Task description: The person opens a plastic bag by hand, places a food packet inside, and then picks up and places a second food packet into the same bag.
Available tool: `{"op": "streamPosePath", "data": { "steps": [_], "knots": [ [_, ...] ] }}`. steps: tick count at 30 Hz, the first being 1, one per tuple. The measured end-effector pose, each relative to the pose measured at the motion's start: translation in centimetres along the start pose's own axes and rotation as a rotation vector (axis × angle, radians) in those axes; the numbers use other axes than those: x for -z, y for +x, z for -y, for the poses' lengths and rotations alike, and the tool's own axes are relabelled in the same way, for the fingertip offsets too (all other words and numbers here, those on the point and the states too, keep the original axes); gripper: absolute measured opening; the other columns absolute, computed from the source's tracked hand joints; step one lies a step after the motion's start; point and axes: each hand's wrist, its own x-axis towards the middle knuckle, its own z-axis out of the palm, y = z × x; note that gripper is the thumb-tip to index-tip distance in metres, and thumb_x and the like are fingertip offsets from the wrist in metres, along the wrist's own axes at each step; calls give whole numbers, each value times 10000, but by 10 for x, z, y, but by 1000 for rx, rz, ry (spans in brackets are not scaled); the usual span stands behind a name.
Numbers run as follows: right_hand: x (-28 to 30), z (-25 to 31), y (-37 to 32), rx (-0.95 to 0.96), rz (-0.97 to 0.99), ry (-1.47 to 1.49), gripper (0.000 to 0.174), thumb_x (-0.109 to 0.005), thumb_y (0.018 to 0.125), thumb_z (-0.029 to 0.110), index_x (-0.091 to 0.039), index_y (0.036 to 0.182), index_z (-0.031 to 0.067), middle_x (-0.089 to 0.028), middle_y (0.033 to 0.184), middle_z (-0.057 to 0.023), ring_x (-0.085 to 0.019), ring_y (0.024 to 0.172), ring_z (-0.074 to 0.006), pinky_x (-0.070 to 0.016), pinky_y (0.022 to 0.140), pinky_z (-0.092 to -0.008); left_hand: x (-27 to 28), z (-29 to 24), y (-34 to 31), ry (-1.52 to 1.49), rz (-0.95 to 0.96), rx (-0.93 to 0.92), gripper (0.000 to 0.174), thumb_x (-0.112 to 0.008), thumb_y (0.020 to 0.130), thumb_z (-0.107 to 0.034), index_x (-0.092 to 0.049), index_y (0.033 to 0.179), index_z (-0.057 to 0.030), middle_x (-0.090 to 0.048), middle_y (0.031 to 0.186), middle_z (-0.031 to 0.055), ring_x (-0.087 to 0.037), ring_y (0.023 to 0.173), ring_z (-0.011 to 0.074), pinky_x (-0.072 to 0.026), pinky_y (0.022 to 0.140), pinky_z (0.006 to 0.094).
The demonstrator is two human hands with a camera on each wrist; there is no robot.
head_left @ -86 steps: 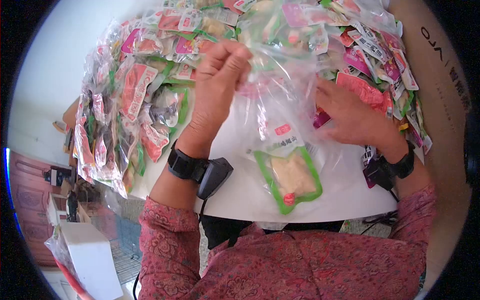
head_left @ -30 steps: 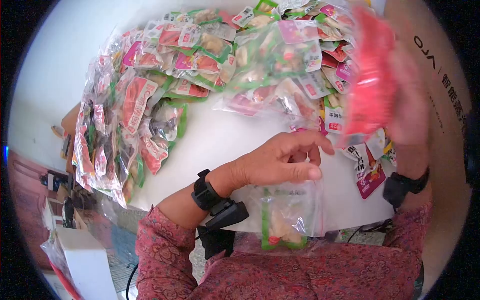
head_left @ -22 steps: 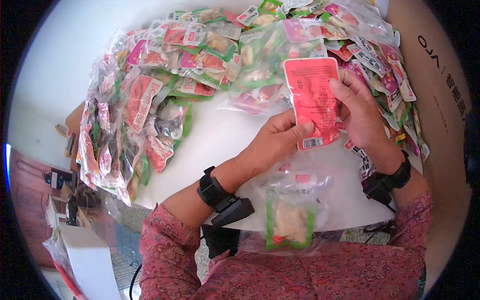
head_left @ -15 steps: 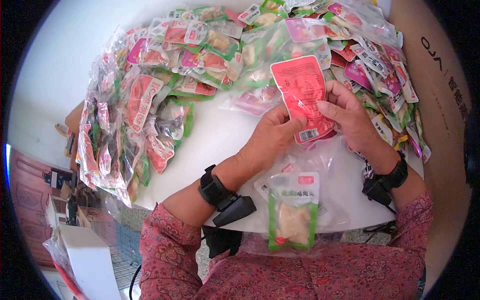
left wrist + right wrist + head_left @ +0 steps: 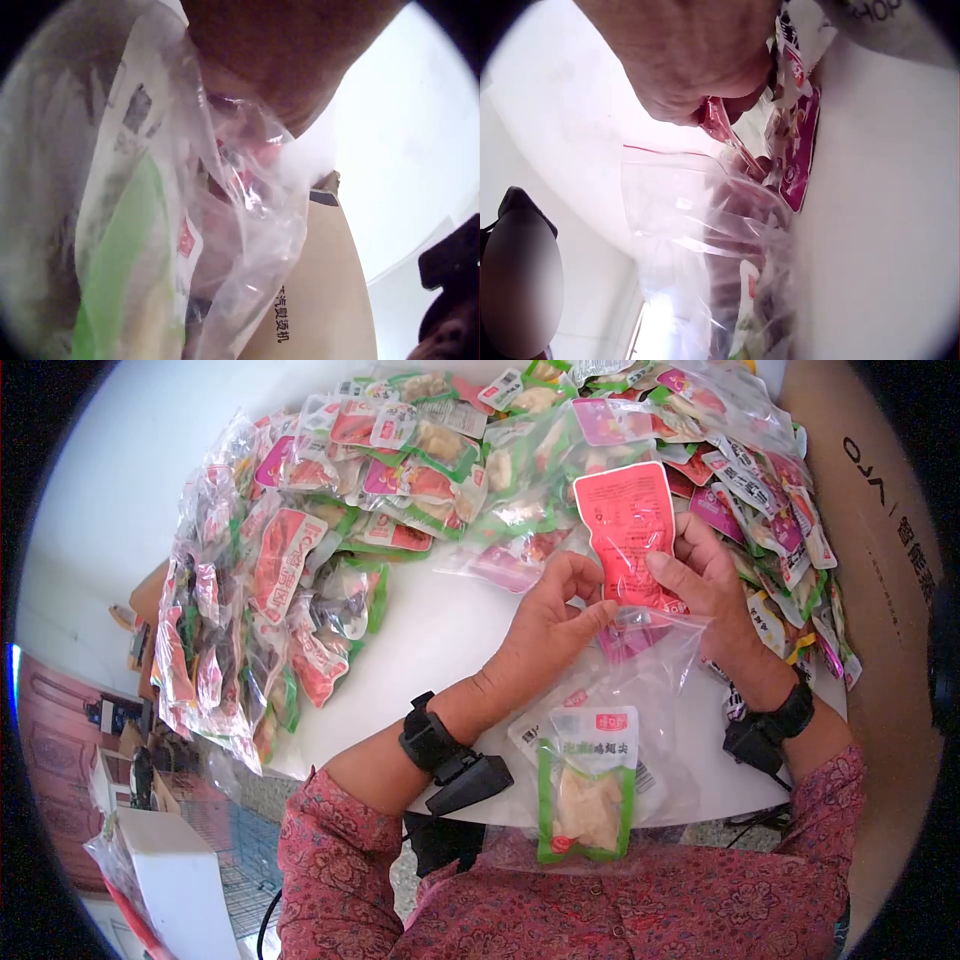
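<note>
Red pouch (image 5: pixel 628 525) clamped in fingers of right hand (image 5: pixel 708 585); clear zip bag (image 5: pixel 675 217) just below, pinched by left hand (image 5: pixel 545 622).

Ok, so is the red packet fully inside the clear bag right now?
No, most of the red packet sticks up above the mouth of the clear bag, held in the right hand.

Two hands (image 5: pixel 545 622) (image 5: pixel 712 578), two black straps (image 5: pixel 428 733) (image 5: pixel 792 707), one held red packet (image 5: pixel 630 525), one clear bag (image 5: pixel 655 685) below, heaped packets (image 5: pixel 288 565) too many to count.
</note>
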Motion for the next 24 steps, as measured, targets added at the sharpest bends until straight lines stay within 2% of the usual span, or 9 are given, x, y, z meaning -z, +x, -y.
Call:
{"op": "streamPosePath", "data": {
  "steps": [2, 5, 9, 12, 14, 15, 17, 20, 24],
  "knots": [
    [-1, 2, -1, -37, 10, 32, 233, -534, 814, 114, -467, 1020, 29, -555, 936, -60, -544, 833, -105, -453, 757, -253, -2, -2, -1, -180, -17, 97, 260, -532, 841, -94, -388, 1058, -93, -542, 922, 19, -511, 798, 63, -413, 626, 188],
    [0, -1, 0, -73, 6, 105, 252, -524, 815, 110, -461, 1045, 27, -555, 943, -58, -543, 847, -108, -451, 768, -256, -1, -8, -2, -249, 6, 157, 220, -517, 851, -87, -407, 1042, -89, -555, 946, 37, -517, 839, 73, -423, 653, 196],
    [4, -4, 2, -65, 78, 144, 262, -508, 820, 113, -461, 1065, 31, -554, 966, -56, -544, 868, -111, -448, 794, -264, -2, -1, 0, -328, 79, 53, 176, -512, 858, -108, -446, 1018, -78, -566, 966, 26, -522, 835, 71, -425, 664, 194],
    [1, -2, 0, -62, 76, 152, 299, -498, 829, 115, -455, 1111, 28, -550, 1007, -62, -538, 911, -119, -442, 816, -269, -1, -3, -1, -264, 115, 75, 136, -501, 869, -130, -494, 996, -81, -561, 922, -17, -503, 756, 46, -403, 607, 176],
    [-1, -1, -1, -60, 52, 170, 319, -491, 834, 116, -449, 1137, 26, -547, 1028, -64, -533, 935, -122, -438, 826, -270, -6, 3, 1, -373, 59, 0, 130, -484, 884, -167, -522, 984, -94, -522, 788, -67, -434, 612, 12, -331, 499, 155],
    [0, -1, -1, -78, 71, 185, 333, -488, 839, 118, -441, 1156, 26, -545, 1040, -63, -528, 950, -125, -435, 831, -269, -5, -2, 0, -373, 59, 1, 130, -484, 884, -167, -522, 984, -94, -522, 788, -67, -434, 612, 12, -331, 499, 155],
    [1, -1, -2, -97, 91, 198, 348, -485, 844, 120, -434, 1174, 26, -542, 1053, -63, -522, 966, -128, -433, 836, -267, 0, -12, -4, -383, 75, 204, 130, -471, 892, -194, -532, 964, -103, -472, 698, -84, -344, 521, -1, -264, 441, 152],
    [1, -1, -1, -94, 91, 216, 333, -486, 849, 135, -444, 1161, 25, -542, 1048, -59, -528, 951, -125, -440, 825, -268, 0, -6, -3, -359, 47, 207, 136, -461, 896, -208, -533, 945, -103, -473, 673, -86, -327, 497, -7, -248, 426, 152],
    [7, -8, 4, -105, -1, 257, 310, -491, 855, 169, -467, 1132, 31, -557, 1009, -49, -554, 889, -123, -465, 779, -274, 2, -11, -4, -329, 80, 184, 125, -468, 890, -188, -535, 953, -103, -473, 692, -88, -318, 498, -5, -237, 424, 156]
  ]
}}
